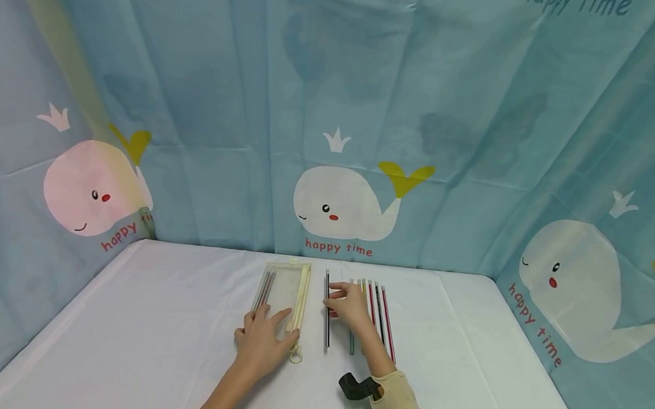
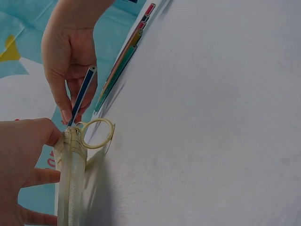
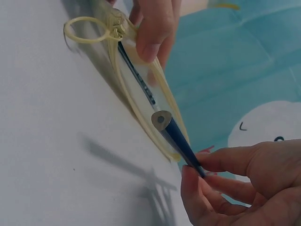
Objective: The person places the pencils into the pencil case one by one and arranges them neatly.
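Observation:
A translucent pencil case (image 1: 282, 287) with a pale yellow zip lies on the white table, with a few pencils (image 1: 267, 287) inside along its left side. My left hand (image 1: 263, 342) grips its near end, fingers spread across the width and thumb by the zip end. In the right wrist view, the zip opening gapes (image 3: 141, 113). Just right of the case, my right hand (image 1: 352, 306) pinches a dark blue pencil (image 3: 178, 141) between thumb and fingertips. The pencil's flat end faces the right wrist camera, in front of the opening.
Several pencils (image 1: 387, 323) in green, yellow, red and black lie in a row beneath and right of my right forearm. A ring pull (image 1: 296, 354) hangs from the zip. Behind the white table (image 1: 135, 330) hangs a blue curtain (image 1: 213, 181) with whale prints.

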Demonstrator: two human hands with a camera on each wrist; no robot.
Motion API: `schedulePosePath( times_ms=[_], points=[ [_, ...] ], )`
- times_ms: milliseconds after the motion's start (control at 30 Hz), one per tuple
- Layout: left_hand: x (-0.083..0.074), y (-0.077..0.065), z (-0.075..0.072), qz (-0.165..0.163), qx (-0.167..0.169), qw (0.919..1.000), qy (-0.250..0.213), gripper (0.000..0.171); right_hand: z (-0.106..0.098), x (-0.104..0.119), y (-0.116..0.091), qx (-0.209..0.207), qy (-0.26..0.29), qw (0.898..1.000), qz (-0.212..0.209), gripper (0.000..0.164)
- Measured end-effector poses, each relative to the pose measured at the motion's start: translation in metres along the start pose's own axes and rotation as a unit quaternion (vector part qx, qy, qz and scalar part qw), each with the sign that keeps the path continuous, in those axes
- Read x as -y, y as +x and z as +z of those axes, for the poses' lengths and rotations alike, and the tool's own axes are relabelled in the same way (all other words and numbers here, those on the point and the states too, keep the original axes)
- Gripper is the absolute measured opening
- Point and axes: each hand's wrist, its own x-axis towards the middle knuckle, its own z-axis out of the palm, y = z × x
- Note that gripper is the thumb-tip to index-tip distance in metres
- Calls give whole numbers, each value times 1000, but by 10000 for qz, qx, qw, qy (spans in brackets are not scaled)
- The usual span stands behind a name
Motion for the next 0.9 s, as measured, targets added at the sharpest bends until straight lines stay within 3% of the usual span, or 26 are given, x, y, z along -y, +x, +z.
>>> schedulePosePath(
  times_ms=[367,900],
  points=[
    [0,-3,2,228,-159,9995,-145,44,5,-1,-2,122,150,9996,-182,41],
    [0,-4,2,74,-172,9998,-56,48,15,-4,-2,208,86,9996,-150,42]
  ],
)
